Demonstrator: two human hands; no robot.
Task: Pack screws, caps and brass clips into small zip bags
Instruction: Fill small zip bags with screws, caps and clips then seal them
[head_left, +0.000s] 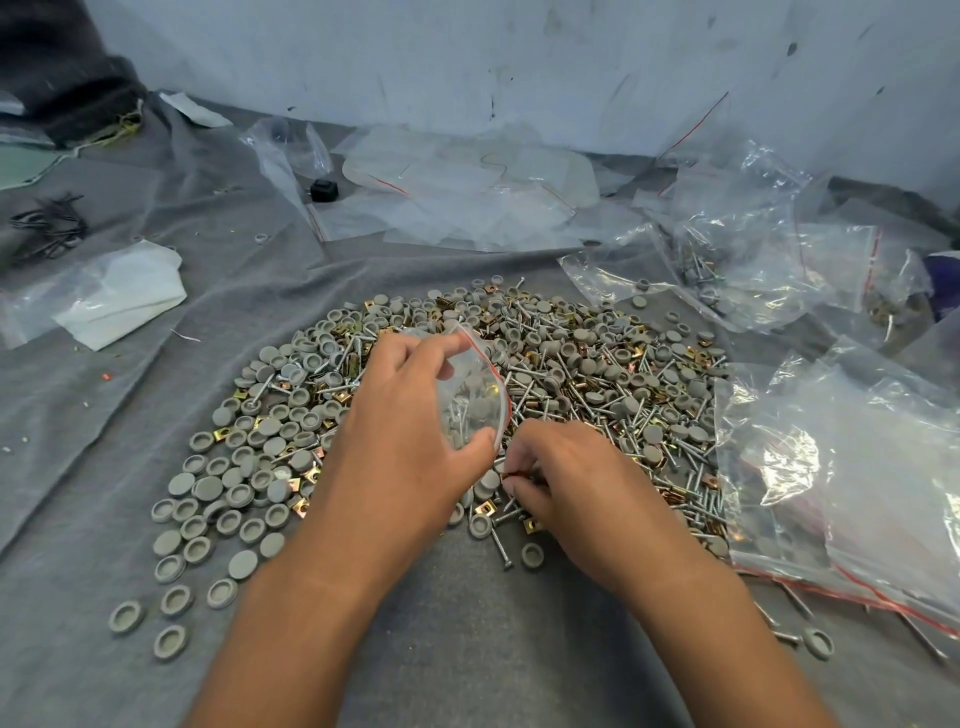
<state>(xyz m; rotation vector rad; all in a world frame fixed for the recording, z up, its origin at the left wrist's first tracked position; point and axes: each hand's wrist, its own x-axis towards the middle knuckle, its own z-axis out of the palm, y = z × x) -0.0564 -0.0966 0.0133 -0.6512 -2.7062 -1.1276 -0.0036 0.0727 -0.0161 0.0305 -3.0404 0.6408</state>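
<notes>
A big heap of grey round caps (270, 457), silver screws (644, 415) and brass clips (582, 387) covers the middle of the grey cloth. My left hand (400, 415) holds a small clear zip bag (475, 395) with a red seal line above the heap, pinched between thumb and fingers. Some screws and a grey cap show through the bag. My right hand (561, 478) rests on the heap just below the bag's mouth, fingertips pinched together on small parts; what they hold is too small to tell apart.
Filled and empty zip bags (857, 467) are piled at the right. More clear bags (467, 192) lie at the back near a white wall. A folded white bag (119, 296) lies left. A small black part (324, 189) and dark ties (49, 226) sit further back.
</notes>
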